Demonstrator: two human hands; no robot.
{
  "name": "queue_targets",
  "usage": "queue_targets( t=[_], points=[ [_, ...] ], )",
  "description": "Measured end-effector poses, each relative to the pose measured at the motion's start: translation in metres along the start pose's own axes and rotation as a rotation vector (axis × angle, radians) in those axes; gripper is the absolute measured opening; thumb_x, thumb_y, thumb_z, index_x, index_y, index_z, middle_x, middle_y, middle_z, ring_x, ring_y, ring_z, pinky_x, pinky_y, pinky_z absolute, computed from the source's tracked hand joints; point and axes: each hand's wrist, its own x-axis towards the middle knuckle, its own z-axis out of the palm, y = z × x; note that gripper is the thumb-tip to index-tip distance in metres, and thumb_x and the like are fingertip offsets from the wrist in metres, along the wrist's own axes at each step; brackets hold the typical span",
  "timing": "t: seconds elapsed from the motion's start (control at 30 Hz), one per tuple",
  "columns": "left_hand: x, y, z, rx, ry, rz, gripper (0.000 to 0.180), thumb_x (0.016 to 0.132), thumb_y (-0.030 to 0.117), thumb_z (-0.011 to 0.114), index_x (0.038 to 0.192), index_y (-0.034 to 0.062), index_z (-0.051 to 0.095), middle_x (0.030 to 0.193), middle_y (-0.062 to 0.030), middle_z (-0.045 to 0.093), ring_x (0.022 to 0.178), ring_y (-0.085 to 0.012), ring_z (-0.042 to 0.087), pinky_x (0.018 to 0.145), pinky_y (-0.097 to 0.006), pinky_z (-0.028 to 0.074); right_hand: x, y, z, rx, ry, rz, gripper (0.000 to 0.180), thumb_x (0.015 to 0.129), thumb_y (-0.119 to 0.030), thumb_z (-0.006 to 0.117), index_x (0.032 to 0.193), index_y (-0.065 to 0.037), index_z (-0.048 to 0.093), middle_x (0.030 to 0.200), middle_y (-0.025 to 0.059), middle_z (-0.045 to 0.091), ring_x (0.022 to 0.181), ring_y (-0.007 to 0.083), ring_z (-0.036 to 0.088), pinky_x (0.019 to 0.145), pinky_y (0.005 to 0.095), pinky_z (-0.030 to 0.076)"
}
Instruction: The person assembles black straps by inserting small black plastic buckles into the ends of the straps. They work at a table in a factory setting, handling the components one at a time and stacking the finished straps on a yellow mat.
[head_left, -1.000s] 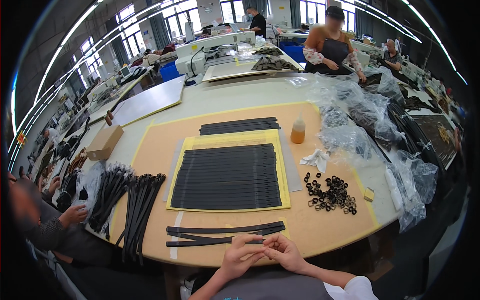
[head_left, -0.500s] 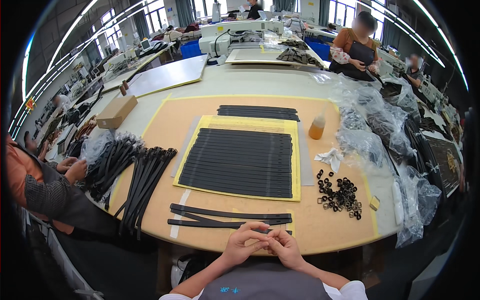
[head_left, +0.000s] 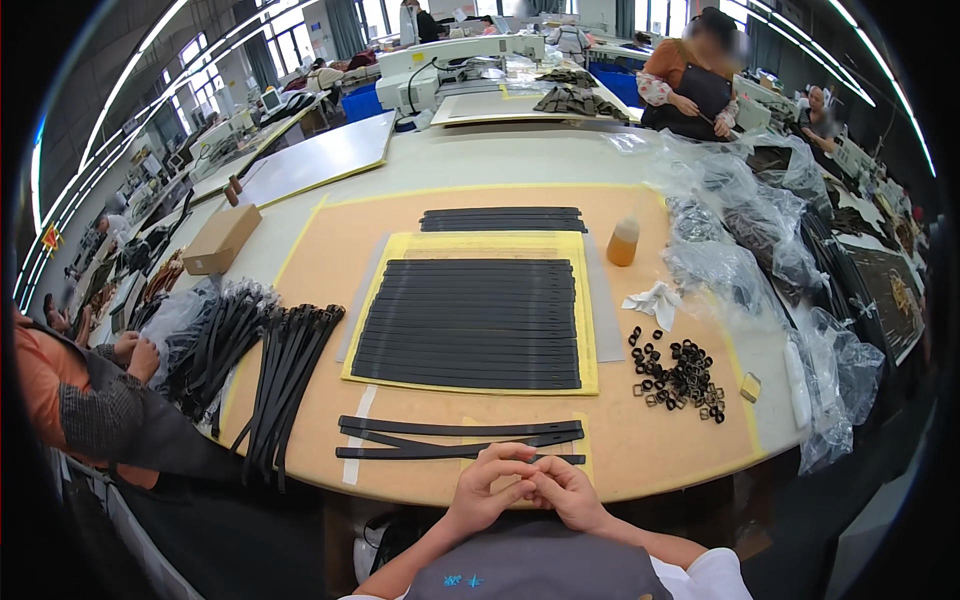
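My left hand (head_left: 490, 490) and my right hand (head_left: 572, 496) meet at the table's near edge, with curled fingers and fingertips pressed together. Whatever lies between the fingertips, if anything, is too small to make out. Just beyond my hands, a few loose black straps (head_left: 440, 430) lie crosswise, the nearest one passing close to my fingers. Farther in, a row of black straps (head_left: 470, 325) is laid side by side on a yellow-edged board (head_left: 588, 300). To the right sits a pile of small black buckles and loops (head_left: 685, 375).
Bundled black straps (head_left: 285, 380) hang over the table edge at left, near a co-worker's hands (head_left: 138, 355). A bottle of amber liquid (head_left: 622, 243), a crumpled white cloth (head_left: 655, 302) and a yellow block (head_left: 750, 387) stand right. Clear plastic bags (head_left: 730, 250) line that side; a cardboard box (head_left: 222, 238) sits left.
My hands stay pressed together in nearly the same place. The view has shifted slightly. The co-worker at left has moved their hands a little lower.
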Motion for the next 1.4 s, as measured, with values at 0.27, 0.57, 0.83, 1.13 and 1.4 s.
queue_targets(
  t=[0.27, 0.57, 0.83, 1.13, 1.4],
  points=[
    [-0.003, -0.002, 0.005, -0.125, 0.009, -0.010, 0.021, 0.089, -0.001, 0.078, 0.109, 0.0048, 0.075, 0.130, -0.0159, 0.065, 0.124, -0.0268, 0.061, 0.105, -0.038, 0.048, 0.000, 0.004, -0.002, 0.040, -0.033, -0.046, 0.015, 0.109, -0.022, 0.060, 0.115, -0.008, 0.063, 0.093, -0.0038, 0.063, 0.080, 0.0032, 0.057, 0.070, 0.0200, 0.045],
    [0.002, -0.009, 0.013, -0.195, -0.015, -0.016, 0.015, 0.090, 0.000, 0.078, 0.104, 0.0038, 0.073, 0.129, -0.0166, 0.063, 0.123, -0.0254, 0.060, 0.104, -0.038, 0.048, -0.005, 0.002, -0.006, 0.049, -0.026, -0.046, 0.017, 0.109, -0.026, 0.060, 0.112, -0.009, 0.063, 0.092, -0.0042, 0.063, 0.079, 0.0028, 0.056, 0.068, 0.0195, 0.044],
    [0.004, -0.010, 0.011, -0.195, -0.036, -0.032, 0.017, 0.088, -0.001, 0.080, 0.102, 0.0059, 0.074, 0.130, -0.0168, 0.065, 0.126, -0.0262, 0.060, 0.107, -0.040, 0.046, -0.004, 0.003, -0.012, 0.007, -0.055, -0.054, 0.019, 0.109, -0.029, 0.060, 0.109, -0.010, 0.063, 0.089, -0.0043, 0.062, 0.079, 0.0025, 0.054, 0.067, 0.0189, 0.043],
    [-0.008, -0.010, 0.003, 0.082, -0.153, 0.041, 0.017, 0.083, -0.001, 0.083, 0.094, 0.0058, 0.072, 0.123, -0.0169, 0.069, 0.115, -0.0296, 0.062, 0.098, -0.041, 0.047, -0.021, 0.020, -0.017, -0.053, -0.055, -0.027, 0.022, 0.109, -0.027, 0.060, 0.112, -0.005, 0.063, 0.094, 0.0001, 0.065, 0.084, 0.0067, 0.058, 0.077, 0.0241, 0.050],
    [0.000, 0.001, -0.028, 0.724, -0.099, 0.131, 0.027, 0.081, 0.008, 0.084, 0.106, 0.0063, 0.073, 0.133, -0.0120, 0.069, 0.125, -0.0301, 0.063, 0.103, -0.043, 0.039, -0.022, -0.058, -0.054, -0.824, -0.003, -0.093, 0.018, 0.100, -0.023, 0.071, 0.109, -0.007, 0.071, 0.094, 0.0067, 0.077, 0.082, 0.0148, 0.072, 0.071, 0.0297, 0.054]
  ],
)
